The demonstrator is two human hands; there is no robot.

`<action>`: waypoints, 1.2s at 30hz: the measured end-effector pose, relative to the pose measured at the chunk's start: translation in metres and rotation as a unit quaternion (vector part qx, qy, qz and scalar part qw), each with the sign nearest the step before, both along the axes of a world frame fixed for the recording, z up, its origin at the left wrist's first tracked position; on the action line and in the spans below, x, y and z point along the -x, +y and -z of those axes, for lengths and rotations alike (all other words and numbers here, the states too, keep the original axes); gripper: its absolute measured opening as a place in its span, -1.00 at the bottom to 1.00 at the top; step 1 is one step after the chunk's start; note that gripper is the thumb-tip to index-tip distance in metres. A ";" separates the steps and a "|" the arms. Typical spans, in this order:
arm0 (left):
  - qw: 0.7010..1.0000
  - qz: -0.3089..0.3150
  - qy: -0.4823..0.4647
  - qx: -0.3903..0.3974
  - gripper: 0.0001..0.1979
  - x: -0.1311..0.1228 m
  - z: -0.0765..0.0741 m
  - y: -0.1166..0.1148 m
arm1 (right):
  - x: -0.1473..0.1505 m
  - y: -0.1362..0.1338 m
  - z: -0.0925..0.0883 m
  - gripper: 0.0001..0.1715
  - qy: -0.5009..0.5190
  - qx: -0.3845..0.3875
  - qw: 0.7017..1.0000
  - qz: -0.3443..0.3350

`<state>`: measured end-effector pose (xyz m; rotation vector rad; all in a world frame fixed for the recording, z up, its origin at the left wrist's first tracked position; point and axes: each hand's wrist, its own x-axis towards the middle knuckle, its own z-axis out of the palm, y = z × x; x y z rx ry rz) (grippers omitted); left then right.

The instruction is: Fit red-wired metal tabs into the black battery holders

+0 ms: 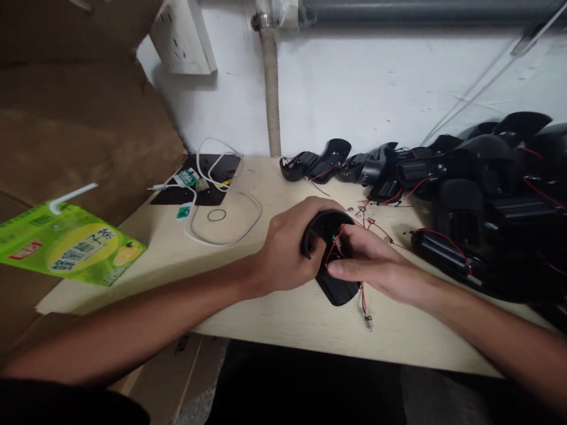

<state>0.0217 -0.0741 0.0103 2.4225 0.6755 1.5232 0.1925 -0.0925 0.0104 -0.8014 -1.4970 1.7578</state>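
My left hand (287, 248) is wrapped round a curved black plastic housing (339, 289), held just above the table near its front edge. Inside the housing's curve, my right hand (370, 260) has thumb and fingers at a red wire (330, 254) and a small metal piece. Whether it pinches the wire or the housing is hard to tell. From the housing's lower end hang red and black leads with a small silver-tipped part (368, 321). Loose red wires with small metal contacts (372, 221) lie on the table just behind my right hand.
A large pile of similar black housings (478, 200) with red wires fills the right side. At left are a white cable (224, 242), a black sheet (172, 195), a green rubber band (217, 215) and a green drink carton (75, 245) with a straw. Cardboard (80, 118) stands far left.
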 end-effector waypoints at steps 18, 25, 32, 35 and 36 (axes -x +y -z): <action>0.999 0.004 0.017 -0.027 -0.68 0.001 -0.008 -0.003 | 0.015 -0.006 -0.001 -0.65 -0.035 -0.043 0.995 0.087; 0.996 0.084 -0.012 0.004 -0.60 0.013 -0.014 0.006 | -0.013 0.010 -0.015 -0.50 -0.017 -0.081 0.996 0.036; 0.978 0.141 -0.113 0.104 -0.60 0.018 -0.006 0.015 | -0.043 0.005 -0.045 -0.49 -0.203 -0.101 0.946 -0.233; 0.987 0.110 -0.058 0.102 -0.72 0.016 -0.008 0.016 | -0.032 -0.008 -0.049 -0.52 -0.261 -0.155 0.870 -0.389; 0.989 0.100 -0.042 0.102 -0.76 0.015 -0.009 0.015 | -0.027 -0.013 -0.049 -0.52 -0.281 -0.181 0.852 -0.404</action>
